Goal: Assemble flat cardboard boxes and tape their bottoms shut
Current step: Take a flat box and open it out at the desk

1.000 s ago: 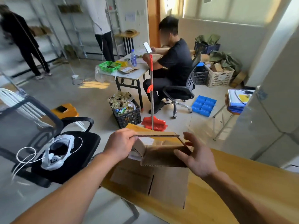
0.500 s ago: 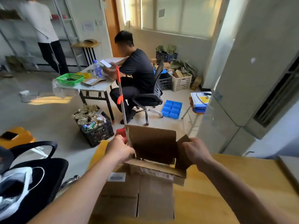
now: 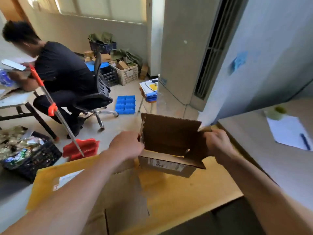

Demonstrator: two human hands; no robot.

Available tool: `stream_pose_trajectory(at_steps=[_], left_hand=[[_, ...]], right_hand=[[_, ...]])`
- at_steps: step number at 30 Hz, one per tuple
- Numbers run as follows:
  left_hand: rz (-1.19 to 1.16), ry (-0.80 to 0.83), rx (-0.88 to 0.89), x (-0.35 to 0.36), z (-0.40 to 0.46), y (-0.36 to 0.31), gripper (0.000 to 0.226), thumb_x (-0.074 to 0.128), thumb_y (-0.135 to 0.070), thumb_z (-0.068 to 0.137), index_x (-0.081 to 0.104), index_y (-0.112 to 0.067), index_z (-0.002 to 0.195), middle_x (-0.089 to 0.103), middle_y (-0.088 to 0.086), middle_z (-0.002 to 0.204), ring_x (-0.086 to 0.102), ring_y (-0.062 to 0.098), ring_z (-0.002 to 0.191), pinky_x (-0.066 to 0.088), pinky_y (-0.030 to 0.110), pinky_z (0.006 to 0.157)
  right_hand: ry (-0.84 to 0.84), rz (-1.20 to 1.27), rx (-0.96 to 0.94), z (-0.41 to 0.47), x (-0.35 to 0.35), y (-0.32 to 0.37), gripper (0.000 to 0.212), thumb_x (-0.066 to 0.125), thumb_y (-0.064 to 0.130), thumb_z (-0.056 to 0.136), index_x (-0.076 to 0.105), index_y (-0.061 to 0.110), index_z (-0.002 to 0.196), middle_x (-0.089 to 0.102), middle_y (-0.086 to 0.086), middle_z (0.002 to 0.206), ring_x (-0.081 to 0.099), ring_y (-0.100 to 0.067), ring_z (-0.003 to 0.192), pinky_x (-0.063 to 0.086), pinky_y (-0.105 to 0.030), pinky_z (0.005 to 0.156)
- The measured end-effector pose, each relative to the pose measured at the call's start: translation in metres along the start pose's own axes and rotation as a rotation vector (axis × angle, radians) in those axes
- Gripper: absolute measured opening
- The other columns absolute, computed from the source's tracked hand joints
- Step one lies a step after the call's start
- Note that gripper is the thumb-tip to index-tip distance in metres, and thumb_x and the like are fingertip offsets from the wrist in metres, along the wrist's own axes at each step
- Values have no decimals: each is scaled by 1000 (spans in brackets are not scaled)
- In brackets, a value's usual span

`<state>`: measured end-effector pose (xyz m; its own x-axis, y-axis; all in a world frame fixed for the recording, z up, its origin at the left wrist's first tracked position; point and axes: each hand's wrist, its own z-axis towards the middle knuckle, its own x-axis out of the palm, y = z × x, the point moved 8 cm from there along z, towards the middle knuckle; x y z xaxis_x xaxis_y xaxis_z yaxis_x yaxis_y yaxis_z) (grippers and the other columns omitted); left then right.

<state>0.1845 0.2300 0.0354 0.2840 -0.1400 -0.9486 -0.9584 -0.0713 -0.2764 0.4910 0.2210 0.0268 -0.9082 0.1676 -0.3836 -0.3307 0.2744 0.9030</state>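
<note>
We've got the box (image 3: 171,143) popped open above the tabletop (image 3: 177,189), left hand (image 3: 126,144) and right hand (image 3: 218,143) fingers clamped on its sides, but flaps aren't folded, no tape yet.

Matt brown corrugated cardboard box (image 3: 171,139); smooth wooden table (image 3: 177,192)

Two bare forearms enter from the bottom edge, both uncovered to the frame's edge; no sleeve, cuff, glove, watch, band or ring shows. Left hand (image 3: 126,145) is motion-blurred and seen from the back, so finger detail is unreadable. Right hand (image 3: 218,144) is sharper, knuckles and wrist visible, likewise unadorned.
</note>
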Motion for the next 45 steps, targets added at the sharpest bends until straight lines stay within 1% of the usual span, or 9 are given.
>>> stream_pose_trajectory(at_steps=[14, 18, 23, 28, 32, 34, 38, 42, 45], left_hand=[[-104, 90, 485, 171, 44, -449, 30, 64, -38, 87, 50, -23, 66, 54, -3, 60, 49, 12, 53, 29, 26, 46], [-130, 127, 484, 206, 36, -549, 16, 67, -21, 80, 51, -20, 78, 59, 1, 71, 54, 18, 66, 38, 29, 52], [-119, 134, 682, 219, 11, -656, 29, 52, -2, 67, 38, -26, 75, 51, -2, 69, 46, 15, 63, 25, 29, 47], [-84, 361, 891, 253, -15, -733, 42, 56, -1, 69, 35, -28, 94, 53, -2, 75, 51, 13, 68, 30, 29, 49], [-146, 615, 876, 277, -4, -761, 46, 71, -34, 72, 39, -28, 104, 57, -3, 83, 56, 14, 76, 39, 30, 56], [-138, 726, 898, 288, 1, -766, 43, 72, -46, 70, 48, -29, 101, 58, -6, 88, 57, 11, 80, 47, 31, 63], [-102, 850, 971, 299, 4, -766, 47, 64, -75, 65, 66, -35, 89, 66, -15, 92, 61, 4, 89, 54, 33, 81], [-119, 1155, 1111, 303, -9, -758, 54, 66, -81, 61, 62, -28, 70, 56, -17, 71, 54, 1, 71, 41, 28, 69], [-23, 997, 1172, 307, -3, -757, 64, 71, -77, 57, 67, -29, 100, 57, -17, 100, 54, 1, 94, 46, 26, 83]], right_hand=[[-409, 11, 275, 29, -399, -178, 26, 48, 0, 78, 48, 15, 58, 42, -2, 58, 43, -17, 56, 29, -26, 50], [-415, 9, 363, 16, -492, -230, 36, 46, -5, 78, 46, 15, 48, 38, 6, 44, 36, -13, 43, 23, -20, 42], [-626, -6, 402, -6, -583, -267, 31, 46, -5, 75, 39, 16, 53, 34, 7, 45, 32, -18, 52, 20, -26, 50], [-662, -198, 568, -20, -612, -306, 22, 51, 5, 78, 47, 10, 56, 49, -4, 56, 43, -21, 53, 29, -28, 48], [-659, -54, 572, -17, -617, -323, 9, 62, 26, 85, 59, 17, 84, 64, -3, 83, 60, -17, 72, 42, -25, 48], [-659, 20, 558, -13, -615, -324, 28, 66, 38, 79, 52, 21, 96, 63, -1, 86, 63, -18, 74, 46, -26, 48], [-566, -36, 535, 1, -608, -320, 48, 68, 61, 62, 53, 17, 77, 58, 9, 51, 56, -8, 49, 47, -29, 50], [-432, -137, 557, 11, -593, -325, 63, 65, 78, 59, 50, 19, 76, 63, 5, 63, 60, -10, 56, 42, -23, 42], [-329, -155, 640, 15, -582, -339, 44, 59, 69, 81, 60, 27, 92, 65, 1, 92, 66, -16, 74, 51, -27, 48]])
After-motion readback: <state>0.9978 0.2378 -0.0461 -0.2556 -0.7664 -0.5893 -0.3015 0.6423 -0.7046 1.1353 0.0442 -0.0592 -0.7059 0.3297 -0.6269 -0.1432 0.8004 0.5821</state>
